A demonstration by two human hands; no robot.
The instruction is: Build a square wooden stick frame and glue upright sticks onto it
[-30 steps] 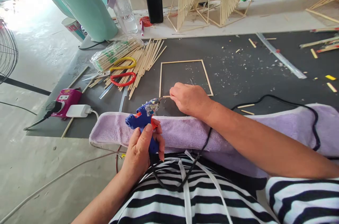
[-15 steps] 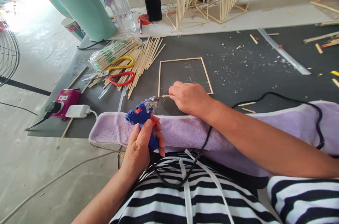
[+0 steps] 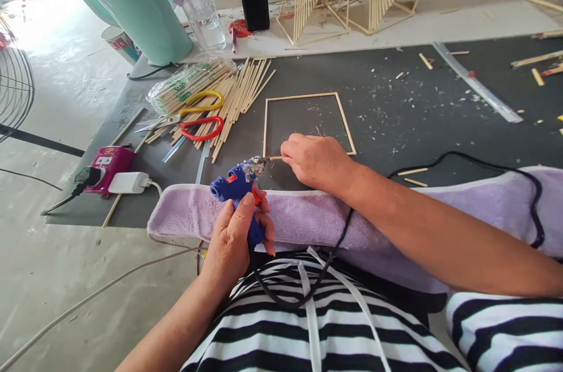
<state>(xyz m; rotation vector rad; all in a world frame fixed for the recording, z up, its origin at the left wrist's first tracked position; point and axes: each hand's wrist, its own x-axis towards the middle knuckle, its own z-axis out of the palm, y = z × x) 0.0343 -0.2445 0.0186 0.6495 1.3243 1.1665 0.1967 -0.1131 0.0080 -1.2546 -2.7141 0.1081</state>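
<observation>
My left hand (image 3: 237, 228) is wrapped round a blue glue gun (image 3: 240, 181), its nozzle pointing up and right. The nozzle meets the near left corner of a square frame of thin wooden sticks (image 3: 265, 125) lying on the dark board. My right hand (image 3: 308, 158) pinches a stick (image 3: 275, 158) along the frame's near side; its left end is at the nozzle, and the rest is hidden under my fingers. Whether glue is coming out cannot be seen.
Scissors (image 3: 202, 128) and a plastic bag of sticks (image 3: 189, 84) lie on loose sticks (image 3: 250, 87) at the left. A pink power socket (image 3: 112, 166) is nearer. Lilac cloth (image 3: 299, 216) covers the near edge; a black cable (image 3: 484, 166) crosses it. Stick models (image 3: 308, 2) stand behind.
The view has shifted very slightly. Both hands, the glue gun and the frame keep nearly the same places relative to each other.
</observation>
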